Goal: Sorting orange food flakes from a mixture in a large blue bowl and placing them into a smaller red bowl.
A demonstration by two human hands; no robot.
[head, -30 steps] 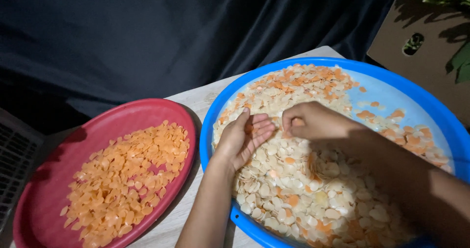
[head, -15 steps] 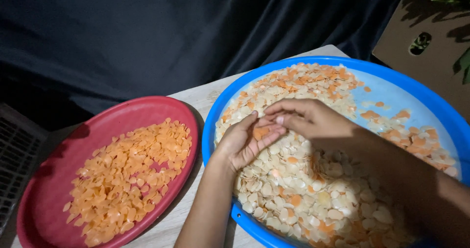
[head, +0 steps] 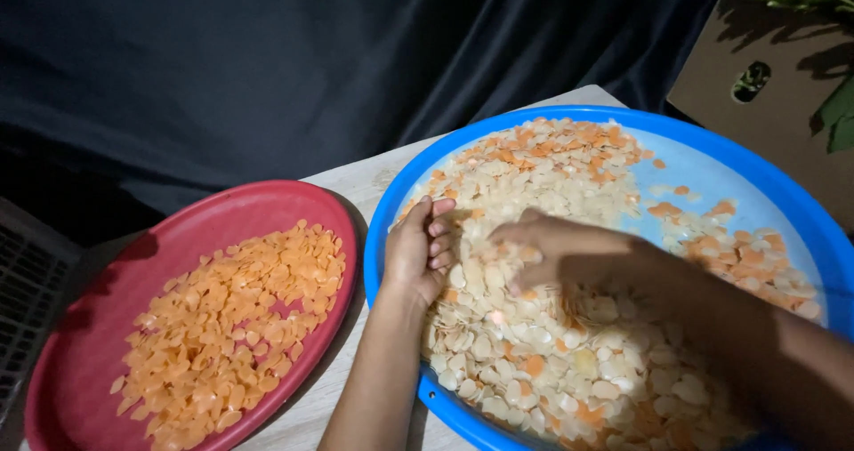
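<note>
Right hand (head: 556, 251) has dropped onto the chips (head: 534, 344); left hand (head: 416, 251) beside

A single head-worn camera looks steeply down and forward from close above the table (head: 356, 180). The blue tray (head: 756, 153) fills the right half of the view, the red tray (head: 107, 326) the lower left, and a dark curtain (head: 267, 60) spans the top.

Both hands, left hand (head: 416, 253) and right hand (head: 553, 253), rest on pale chips (head: 543, 362) in the blue tray (head: 774, 162); orange chips (head: 236, 313) fill the red tray (head: 80, 362).
</note>
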